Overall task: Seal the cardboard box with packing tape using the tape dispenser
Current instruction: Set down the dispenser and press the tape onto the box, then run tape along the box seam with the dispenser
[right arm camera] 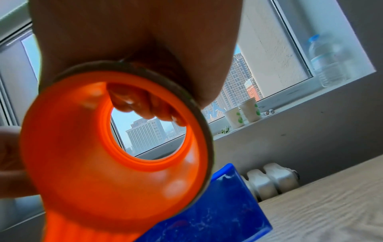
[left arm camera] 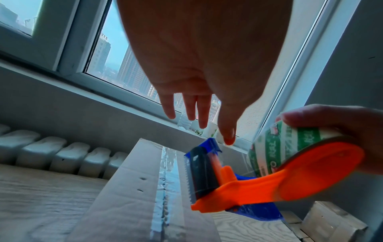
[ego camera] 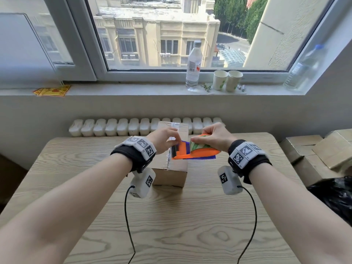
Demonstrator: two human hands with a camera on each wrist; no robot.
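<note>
The orange and blue plastic tape dispenser (ego camera: 192,150), loaded with a green-and-white printed tape roll (left arm camera: 290,147), hangs just above the brown cardboard box (ego camera: 171,168) on the pale wooden table (ego camera: 171,225). It looks light and rigid, best held round the roll and hub; the serrated blade (left arm camera: 189,183) at its front is sharp, and loose tape will likely cling and wrinkle. The right hand (ego camera: 213,137) grips it that way, fingertips (right arm camera: 143,104) curled into the hub, wrist level. The left hand (ego camera: 163,139) reaches from the other side over the box's taped centre seam (left arm camera: 165,180), its fingers (left arm camera: 202,114) straight and loosely spread above the blade end, holding nothing that I can make out
</note>
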